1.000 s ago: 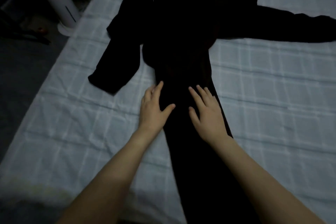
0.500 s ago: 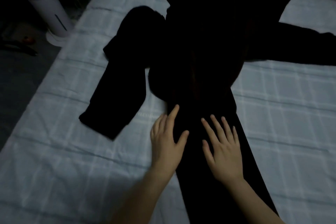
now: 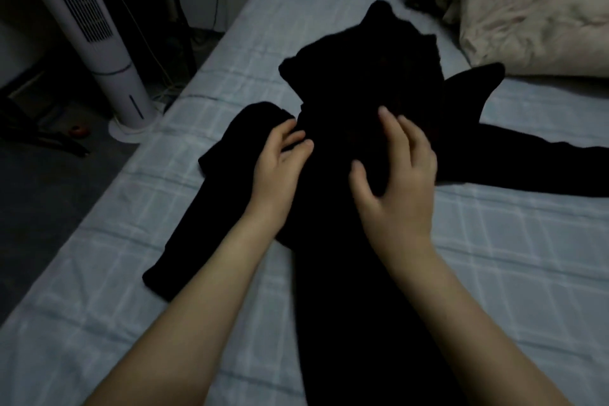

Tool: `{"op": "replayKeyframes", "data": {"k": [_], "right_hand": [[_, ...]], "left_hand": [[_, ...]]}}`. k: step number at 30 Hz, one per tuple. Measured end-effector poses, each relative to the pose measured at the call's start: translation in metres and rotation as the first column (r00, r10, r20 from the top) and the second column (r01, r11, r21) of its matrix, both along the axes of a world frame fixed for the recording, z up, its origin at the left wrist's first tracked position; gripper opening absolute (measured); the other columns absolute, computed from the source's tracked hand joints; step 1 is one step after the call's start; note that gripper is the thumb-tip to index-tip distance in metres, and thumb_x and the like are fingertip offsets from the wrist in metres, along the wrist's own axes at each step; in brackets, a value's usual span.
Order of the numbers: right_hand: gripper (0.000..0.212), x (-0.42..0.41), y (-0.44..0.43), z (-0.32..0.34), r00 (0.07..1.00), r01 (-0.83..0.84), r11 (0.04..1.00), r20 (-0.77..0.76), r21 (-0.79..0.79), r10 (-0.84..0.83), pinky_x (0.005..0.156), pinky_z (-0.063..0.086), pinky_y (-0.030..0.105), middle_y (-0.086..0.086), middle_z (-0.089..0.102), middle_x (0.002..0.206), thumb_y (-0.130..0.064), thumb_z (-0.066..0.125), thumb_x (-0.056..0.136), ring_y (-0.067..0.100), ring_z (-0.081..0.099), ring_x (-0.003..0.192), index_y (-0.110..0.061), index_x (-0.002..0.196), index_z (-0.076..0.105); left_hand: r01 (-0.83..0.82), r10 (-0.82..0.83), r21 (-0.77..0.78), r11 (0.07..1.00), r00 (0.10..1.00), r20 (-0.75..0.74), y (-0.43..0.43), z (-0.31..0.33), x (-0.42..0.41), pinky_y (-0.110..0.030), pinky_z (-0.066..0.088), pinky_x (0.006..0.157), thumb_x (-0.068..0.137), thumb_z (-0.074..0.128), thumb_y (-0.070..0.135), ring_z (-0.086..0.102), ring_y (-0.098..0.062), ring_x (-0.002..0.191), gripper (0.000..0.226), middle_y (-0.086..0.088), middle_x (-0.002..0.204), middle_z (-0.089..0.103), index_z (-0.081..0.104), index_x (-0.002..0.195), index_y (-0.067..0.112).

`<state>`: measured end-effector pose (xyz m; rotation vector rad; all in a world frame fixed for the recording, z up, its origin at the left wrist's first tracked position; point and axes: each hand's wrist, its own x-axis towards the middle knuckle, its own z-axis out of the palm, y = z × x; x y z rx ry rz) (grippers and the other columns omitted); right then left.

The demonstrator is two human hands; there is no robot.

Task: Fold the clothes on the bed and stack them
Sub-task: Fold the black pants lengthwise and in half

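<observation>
2 bare forearms reach in from the lower edge, with no sleeve, watch or ring on either. The left hand (image 3: 275, 171) and right hand (image 3: 400, 184) are ungloved; the fingers (image 3: 389, 127) are slim, with short plain nails.

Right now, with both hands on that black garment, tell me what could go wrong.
1. The black garment is nearly featureless in this dim light, so hems may be misjudged and the fold come out crooked.
2. One sleeve lies near the bed edge and could slip off if tugged.
3. The left hand and right hand press flat, so layers beneath may bunch.
</observation>
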<state>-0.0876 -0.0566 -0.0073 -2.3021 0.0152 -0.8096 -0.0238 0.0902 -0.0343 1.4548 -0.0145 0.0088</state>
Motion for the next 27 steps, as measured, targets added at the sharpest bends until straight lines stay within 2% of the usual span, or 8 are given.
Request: {"op": "replayKeyframes", "data": {"k": [3,6,13,15,17,21,24,27], "right_hand": [[0.070,0.041,0.005,0.029,0.995,0.023,0.999,-0.096,-0.046,-0.027,0.112,0.034,0.040,0.015,0.034,0.153,-0.032,0.067,0.089,0.031,0.034,0.138,-0.025,0.152,0.036],[0.078,0.061,0.008,0.031,0.979,-0.008,0.992,-0.202,-0.123,-0.017,0.109,0.037,0.046,0.013,0.028,0.156,-0.040,0.066,0.087,0.032,0.030,0.138,-0.034,0.154,0.027],[0.082,0.079,0.000,0.021,0.940,-0.160,0.977,-0.280,0.138,0.194,0.095,0.032,0.019,0.003,0.037,0.146,-0.034,0.073,0.081,0.018,0.037,0.131,-0.046,0.150,0.029],[0.079,0.076,-0.005,0.027,0.937,-0.201,0.955,-0.242,0.219,0.252,0.091,0.035,0.005,-0.003,0.044,0.140,-0.023,0.074,0.080,0.006,0.044,0.124,-0.040,0.148,0.037],[0.073,0.068,-0.013,0.033,0.945,-0.211,0.927,-0.180,0.309,0.274,0.099,0.041,0.008,-0.008,0.052,0.139,-0.009,0.071,0.079,-0.001,0.049,0.123,-0.030,0.145,0.047],[0.064,0.042,-0.044,0.044,0.962,-0.184,0.851,-0.088,0.491,0.259,0.101,0.050,0.028,-0.009,0.062,0.130,0.005,0.063,0.080,0.000,0.058,0.118,-0.023,0.137,0.057],[0.062,0.022,-0.071,0.049,0.970,-0.177,0.784,-0.030,0.595,0.242,0.092,0.056,0.029,-0.008,0.067,0.120,0.007,0.063,0.081,0.004,0.066,0.109,-0.027,0.133,0.060],[0.060,-0.001,-0.102,0.054,0.980,-0.155,0.712,0.015,0.685,0.199,0.091,0.056,0.029,-0.004,0.068,0.121,0.005,0.066,0.082,0.007,0.067,0.109,-0.029,0.131,0.061]], "left_hand": [[0.018,-0.017,0.005,1.000,0.999,-0.051,-0.003,0.032,0.025,-0.012,0.050,0.077,0.097,0.057,0.026,0.064,0.003,0.099,0.036,0.012,0.112,0.062,0.048,0.132,0.029],[0.075,-0.081,-0.046,0.996,0.985,-0.155,-0.013,0.045,0.035,-0.025,0.045,0.088,0.100,0.049,0.036,0.056,-0.016,0.119,0.047,0.008,0.117,0.059,0.038,0.145,0.027],[0.204,-0.243,-0.209,0.956,0.953,-0.180,-0.016,0.053,0.035,-0.037,0.031,0.097,0.100,0.022,0.058,0.055,-0.012,0.099,0.047,0.004,0.144,0.048,0.035,0.144,0.049],[0.293,-0.324,-0.194,0.936,0.933,-0.158,-0.018,0.051,0.034,-0.043,0.022,0.105,0.100,0.016,0.059,0.050,-0.017,0.116,0.050,0.007,0.152,0.039,0.038,0.143,0.047],[0.342,-0.366,-0.173,0.924,0.921,-0.134,-0.021,0.051,0.029,-0.048,0.026,0.112,0.101,0.017,0.058,0.043,-0.026,0.133,0.049,0.009,0.149,0.042,0.042,0.141,0.046],[0.295,-0.294,0.000,0.956,0.953,-0.067,-0.032,0.057,0.013,-0.041,0.043,0.105,0.105,0.025,0.044,0.057,-0.020,0.119,0.038,0.009,0.132,0.059,0.048,0.135,0.043],[0.359,-0.360,0.129,0.924,0.933,-0.011,-0.063,0.061,-0.006,-0.030,0.039,0.108,0.106,0.024,0.039,0.047,-0.007,0.127,0.041,0.012,0.143,0.047,0.049,0.138,0.040],[0.434,-0.437,0.083,0.897,0.899,0.031,-0.115,0.065,-0.031,-0.014,0.040,0.104,0.107,0.025,0.034,0.044,0.003,0.128,0.043,0.009,0.148,0.041,0.043,0.145,0.031]]}}
